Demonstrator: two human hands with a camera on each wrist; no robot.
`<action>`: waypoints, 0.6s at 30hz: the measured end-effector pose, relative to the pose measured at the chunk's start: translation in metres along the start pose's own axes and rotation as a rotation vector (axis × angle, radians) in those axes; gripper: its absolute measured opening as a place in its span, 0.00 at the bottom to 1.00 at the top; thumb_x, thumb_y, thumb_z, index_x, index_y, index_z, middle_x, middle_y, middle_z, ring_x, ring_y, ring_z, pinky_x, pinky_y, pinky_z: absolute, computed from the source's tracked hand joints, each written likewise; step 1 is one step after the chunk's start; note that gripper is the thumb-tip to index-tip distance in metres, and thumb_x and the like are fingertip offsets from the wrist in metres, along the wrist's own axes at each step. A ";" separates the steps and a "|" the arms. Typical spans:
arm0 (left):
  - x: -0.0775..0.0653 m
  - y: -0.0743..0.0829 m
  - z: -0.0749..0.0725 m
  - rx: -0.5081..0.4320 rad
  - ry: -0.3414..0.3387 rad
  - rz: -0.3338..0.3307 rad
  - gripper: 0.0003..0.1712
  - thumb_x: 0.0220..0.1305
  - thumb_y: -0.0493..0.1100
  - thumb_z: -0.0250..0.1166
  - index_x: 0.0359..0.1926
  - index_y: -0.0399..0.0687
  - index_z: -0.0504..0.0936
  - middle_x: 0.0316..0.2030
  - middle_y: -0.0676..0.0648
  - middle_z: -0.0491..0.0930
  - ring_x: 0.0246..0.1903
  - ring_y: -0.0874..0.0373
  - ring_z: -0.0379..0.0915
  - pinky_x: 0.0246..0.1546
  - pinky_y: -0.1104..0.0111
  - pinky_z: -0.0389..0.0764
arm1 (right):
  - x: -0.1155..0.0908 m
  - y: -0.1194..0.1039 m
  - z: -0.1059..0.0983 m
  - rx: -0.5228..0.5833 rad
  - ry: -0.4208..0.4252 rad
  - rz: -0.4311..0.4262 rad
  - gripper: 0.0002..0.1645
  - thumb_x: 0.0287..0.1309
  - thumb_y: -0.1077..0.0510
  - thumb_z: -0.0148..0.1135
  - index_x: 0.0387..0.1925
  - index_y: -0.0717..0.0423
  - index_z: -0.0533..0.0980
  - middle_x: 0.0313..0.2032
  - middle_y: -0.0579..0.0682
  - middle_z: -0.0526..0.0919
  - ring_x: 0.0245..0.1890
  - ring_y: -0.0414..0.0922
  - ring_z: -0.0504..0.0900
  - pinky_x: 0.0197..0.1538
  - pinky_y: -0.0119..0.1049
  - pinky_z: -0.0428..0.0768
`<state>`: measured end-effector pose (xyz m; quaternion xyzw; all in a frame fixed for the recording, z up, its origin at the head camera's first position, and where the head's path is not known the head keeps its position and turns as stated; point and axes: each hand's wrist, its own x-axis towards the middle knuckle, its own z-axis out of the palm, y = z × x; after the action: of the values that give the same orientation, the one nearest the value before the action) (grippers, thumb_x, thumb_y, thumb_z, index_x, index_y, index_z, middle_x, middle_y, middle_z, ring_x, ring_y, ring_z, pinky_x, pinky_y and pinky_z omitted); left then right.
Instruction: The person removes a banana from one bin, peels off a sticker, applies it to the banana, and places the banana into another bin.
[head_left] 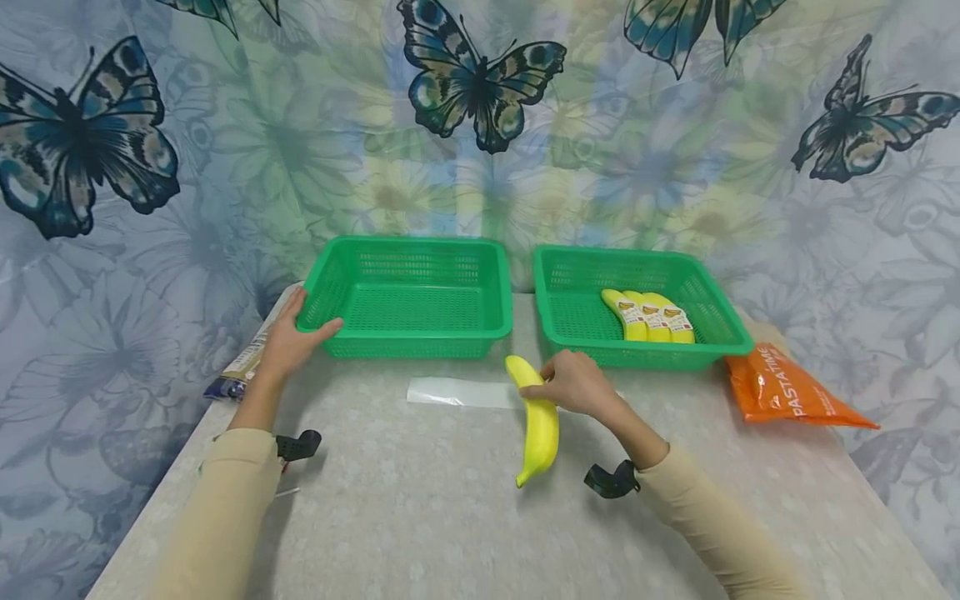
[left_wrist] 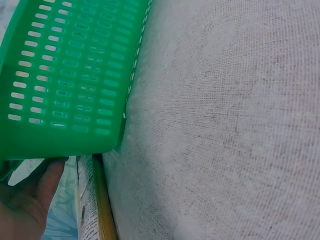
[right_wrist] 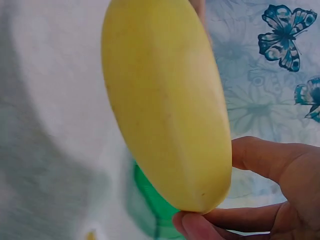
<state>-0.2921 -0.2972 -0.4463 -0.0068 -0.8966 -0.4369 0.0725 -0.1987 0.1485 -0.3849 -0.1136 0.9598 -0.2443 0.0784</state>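
Note:
My right hand (head_left: 579, 383) pinches a yellow banana (head_left: 542, 433) near its upper end, thumb on one side and fingers on the other. The banana hangs above the table between the two baskets; in the right wrist view the banana (right_wrist: 167, 105) fills the middle. At the front left corner of the left green basket (head_left: 408, 346), my left hand (head_left: 288, 337) touches the rim, its thumb and fingers straight and spread. In the left wrist view, that hand (left_wrist: 25, 205) is partly cut off below the basket wall (left_wrist: 70, 135).
To the right stands another green basket (head_left: 600, 354), with several labelled bananas (head_left: 648, 317) side by side in it. An orange bag (head_left: 787, 387) lies beside it. A packet (head_left: 240, 371) lies left of my left arm. A whitish strip (head_left: 457, 392) lies on the table (head_left: 405, 500).

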 end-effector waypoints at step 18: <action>0.004 0.002 -0.003 -0.024 -0.054 -0.013 0.59 0.62 0.66 0.61 0.78 0.53 0.33 0.78 0.47 0.29 0.76 0.36 0.27 0.68 0.32 0.47 | -0.026 0.034 0.045 0.080 0.020 0.057 0.27 0.47 0.43 0.73 0.07 0.47 0.69 0.09 0.38 0.57 0.13 0.37 0.55 0.21 0.30 0.54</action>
<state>-0.2955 -0.2986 -0.4420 -0.0135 -0.8928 -0.4479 0.0453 -0.1701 0.1634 -0.4382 -0.0804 0.9529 -0.2810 0.0803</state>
